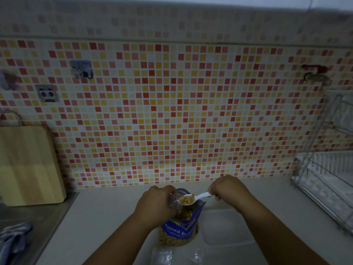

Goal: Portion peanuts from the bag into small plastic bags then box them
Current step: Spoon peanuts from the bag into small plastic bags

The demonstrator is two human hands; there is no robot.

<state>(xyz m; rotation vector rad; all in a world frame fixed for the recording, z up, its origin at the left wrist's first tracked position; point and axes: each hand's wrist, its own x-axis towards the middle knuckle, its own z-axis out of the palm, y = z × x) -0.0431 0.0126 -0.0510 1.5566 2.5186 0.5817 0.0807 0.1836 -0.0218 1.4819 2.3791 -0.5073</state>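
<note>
Pinching a small plastic bag (172, 202) open in the left hand (155, 203); gripping a heaped spoon (200, 196) in the right hand (227, 190), above the standing peanut bag (179, 231). Likely risking spilled peanuts (186, 200) by tipping early.

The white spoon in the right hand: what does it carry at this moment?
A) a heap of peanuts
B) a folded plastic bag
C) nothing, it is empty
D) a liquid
A: the white spoon, pinched by the right hand, is heaped with peanuts above the open peanut bag, beside the small clear bag that the left hand holds.
</note>
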